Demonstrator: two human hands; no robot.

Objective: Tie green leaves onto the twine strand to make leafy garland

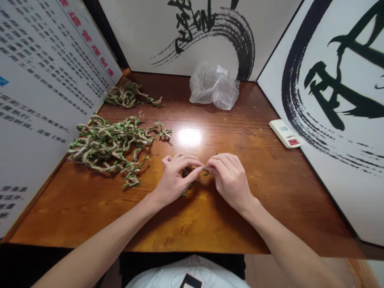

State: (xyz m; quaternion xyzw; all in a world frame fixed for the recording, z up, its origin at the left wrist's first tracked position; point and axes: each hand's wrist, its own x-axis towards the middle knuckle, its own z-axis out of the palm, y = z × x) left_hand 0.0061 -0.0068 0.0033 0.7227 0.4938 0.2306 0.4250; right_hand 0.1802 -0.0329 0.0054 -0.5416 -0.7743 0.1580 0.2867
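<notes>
Over the middle of the wooden table, my left hand (177,176) and my right hand (230,176) meet almost fingertip to fingertip. Between them is a short length of twine with small green leaves (206,173), like a leafy jute garland. My left thumb and forefinger pinch it, and its loose part hangs below the palm, partly hidden. Closed fingers of my right hand grip the other side of the same strand. To the left lies a large tangled pile of leafy twine (112,144), apart from both hands.
Farther back on the left is a smaller bundle of leafy twine (129,95). A crumpled clear plastic bag (213,88) sits against the back panel. On the right, a white remote-like device (284,134) lies near the right panel. Upright printed panels border the table (192,228) on three sides.
</notes>
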